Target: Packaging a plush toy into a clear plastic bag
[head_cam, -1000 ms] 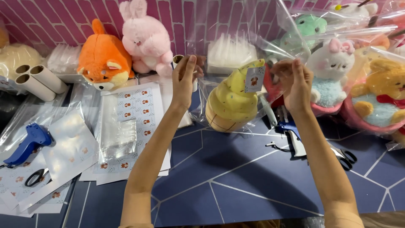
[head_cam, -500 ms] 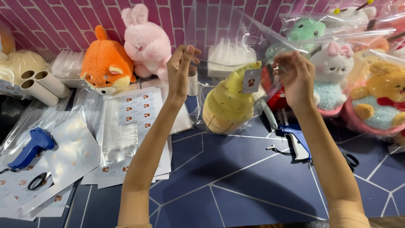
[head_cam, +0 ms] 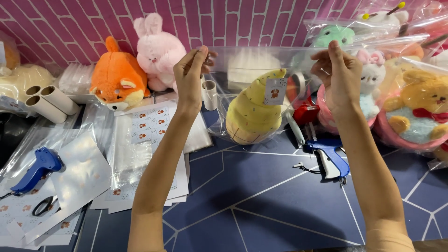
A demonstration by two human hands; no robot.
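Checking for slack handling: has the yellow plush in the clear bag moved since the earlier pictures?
Cannot tell: the yellow plush sits a little differently against the blue tagging gun, but the head camera shifted too.

**A small packing bench for soft toys**

This looks like a packing station in a toy shop or small workshop. Plush animals crowd the back of the dark blue table [head_cam: 261,205]: an orange fox [head_cam: 116,81], a pink rabbit [head_cam: 156,51], and more toys already sealed in clear bags [head_cam: 410,93] on the right. Sheets of stickers [head_cam: 149,123] and flat plastic bags lie stacked on the left, beside cardboard tubes [head_cam: 49,100]. Two blue tagging guns [head_cam: 329,156] rest on the table. Behind it all runs a pink brick-patterned wall [head_cam: 242,21].
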